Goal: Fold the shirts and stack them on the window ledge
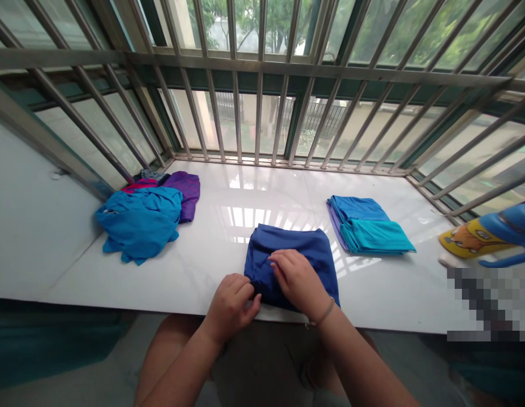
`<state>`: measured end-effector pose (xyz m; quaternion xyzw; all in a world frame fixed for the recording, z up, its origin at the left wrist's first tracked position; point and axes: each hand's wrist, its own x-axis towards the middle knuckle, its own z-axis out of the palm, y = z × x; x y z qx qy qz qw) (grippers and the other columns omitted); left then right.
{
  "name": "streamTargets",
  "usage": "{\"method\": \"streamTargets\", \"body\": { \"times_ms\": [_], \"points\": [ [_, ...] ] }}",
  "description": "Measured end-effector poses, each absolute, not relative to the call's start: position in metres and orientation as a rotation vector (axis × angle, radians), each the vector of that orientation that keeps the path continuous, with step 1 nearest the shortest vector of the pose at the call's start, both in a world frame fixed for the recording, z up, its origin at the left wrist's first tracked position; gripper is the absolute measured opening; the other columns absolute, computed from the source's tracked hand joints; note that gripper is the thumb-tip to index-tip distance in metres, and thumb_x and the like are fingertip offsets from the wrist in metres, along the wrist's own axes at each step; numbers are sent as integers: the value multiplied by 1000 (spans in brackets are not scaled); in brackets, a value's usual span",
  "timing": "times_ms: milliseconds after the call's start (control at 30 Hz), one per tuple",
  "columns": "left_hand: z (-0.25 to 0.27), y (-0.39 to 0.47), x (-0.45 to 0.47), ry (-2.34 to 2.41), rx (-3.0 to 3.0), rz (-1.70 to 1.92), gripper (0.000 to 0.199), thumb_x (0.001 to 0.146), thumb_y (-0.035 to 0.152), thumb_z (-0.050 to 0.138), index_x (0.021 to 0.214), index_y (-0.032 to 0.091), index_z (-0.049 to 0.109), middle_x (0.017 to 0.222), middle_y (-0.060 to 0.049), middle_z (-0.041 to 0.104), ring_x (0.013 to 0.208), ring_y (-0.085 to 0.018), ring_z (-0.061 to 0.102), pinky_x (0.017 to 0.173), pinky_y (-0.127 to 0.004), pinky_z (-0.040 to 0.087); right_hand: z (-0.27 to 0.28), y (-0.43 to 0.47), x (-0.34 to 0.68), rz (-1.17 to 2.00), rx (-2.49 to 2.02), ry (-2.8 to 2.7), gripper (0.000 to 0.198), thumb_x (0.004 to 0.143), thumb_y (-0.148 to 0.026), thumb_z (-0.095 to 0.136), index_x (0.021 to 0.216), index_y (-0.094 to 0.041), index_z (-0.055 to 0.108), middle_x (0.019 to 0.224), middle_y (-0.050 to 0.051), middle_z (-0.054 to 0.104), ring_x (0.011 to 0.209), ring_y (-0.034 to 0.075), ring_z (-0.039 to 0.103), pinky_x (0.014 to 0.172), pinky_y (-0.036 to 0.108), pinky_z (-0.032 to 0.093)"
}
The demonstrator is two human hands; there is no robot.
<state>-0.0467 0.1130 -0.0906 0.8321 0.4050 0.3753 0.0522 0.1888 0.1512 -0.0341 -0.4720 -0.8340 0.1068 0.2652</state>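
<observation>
A dark blue folded garment (296,240) lies at the front edge of the white ledge, directly before me. Its exact kind cannot be told from the folds. My left hand (233,301) is at its near left corner, with curled fingers that seem to grip the edge and the thumb toward the cloth. Across the top of the garment rests my right hand (297,280), its fingers extended to the left and touching the fabric. That hand covers part of the garment's middle and near side.
To the left is a loose heap with a bright blue cloth (139,220) and a purple cloth (184,192). Folded blue and teal garments (375,234) are stacked at right. Beyond them lies a yellow and blue bottle (478,234). Metal bars (260,118) enclose the ledge (194,265).
</observation>
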Motion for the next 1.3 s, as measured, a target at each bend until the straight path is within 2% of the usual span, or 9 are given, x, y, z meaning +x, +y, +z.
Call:
{"method": "streamTargets", "body": {
  "times_ms": [33, 133, 200, 333, 533, 700, 867, 1067, 1300],
  "points": [
    [-91, 113, -47, 1246, 2535, 1194, 5, 99, 23, 71, 98, 23, 66, 102, -10, 72, 98, -28, 70, 90, -43, 58, -30, 164, 194, 226, -1349, -2242, 28, 113, -23, 49, 129, -20, 72, 128, 13, 77, 120, 28, 69, 109, 45, 54],
    [-91, 115, -49, 1211, 2620, 1178, 40, 99, 27, 76, 137, 21, 67, 138, -17, 72, 132, -34, 66, 111, -50, 54, -24, 206, 208, 90, -1635, -2299, 34, 113, -28, 50, 140, -16, 69, 136, 17, 74, 126, 32, 66, 112, 45, 48],
    [-92, 118, -49, 1137, 2690, 1033, 51, 101, 22, 71, 151, 23, 62, 144, -13, 73, 141, -33, 62, 120, -52, 48, -24, 231, 215, 105, -1814, -2390, 35, 113, -35, 54, 137, -16, 70, 133, 17, 75, 124, 32, 67, 108, 41, 48],
    [-98, 121, -49, 1073, 2715, 985, 36, 99, 10, 65, 129, 29, 74, 127, -5, 80, 130, -27, 70, 119, -49, 48, -29, 258, 227, 166, -1966, -2433, 38, 117, -42, 45, 113, -20, 76, 112, 13, 80, 104, 25, 72, 88, 32, 47],
    [-98, 121, -46, 1173, 2651, 969, 25, 98, 13, 68, 119, 26, 76, 130, -8, 78, 126, -29, 71, 112, -51, 53, -49, 261, 227, -27, -2112, -2258, 39, 117, -40, 42, 112, -18, 74, 107, 13, 77, 97, 26, 69, 81, 34, 45],
    [-92, 120, -45, 1164, 2610, 970, 8, 102, 28, 73, 108, 24, 75, 126, -10, 78, 120, -29, 72, 106, -51, 56, -52, 246, 228, -145, -2046, -2193, 32, 112, -38, 54, 130, -18, 71, 129, 17, 72, 119, 32, 63, 102, 41, 46],
    [-91, 119, -46, 1173, 2590, 982, 13, 103, 37, 73, 103, 24, 75, 123, -10, 77, 116, -30, 71, 104, -50, 56, -70, 161, 228, -232, -1743, -2149, 39, 111, -34, 53, 144, -19, 67, 153, 17, 65, 148, 37, 51, 126, 55, 35],
    [-90, 121, -44, 1218, 2558, 983, 16, 107, 29, 66, 93, 23, 72, 117, -9, 78, 112, -27, 72, 101, -48, 56, -97, 37, 240, -70, -1623, -2196, 31, 110, -32, 56, 135, -24, 72, 126, 14, 77, 114, 31, 72, 102, 49, 57],
    [-95, 121, -44, 1271, 2562, 1030, 23, 107, 24, 63, 85, 22, 69, 105, -8, 77, 99, -25, 73, 93, -44, 56, -91, 7, 279, 200, -1883, -2151, 33, 115, -45, 49, 100, -28, 74, 88, 5, 79, 79, 25, 76, 73, 36, 54]
  ]
}}
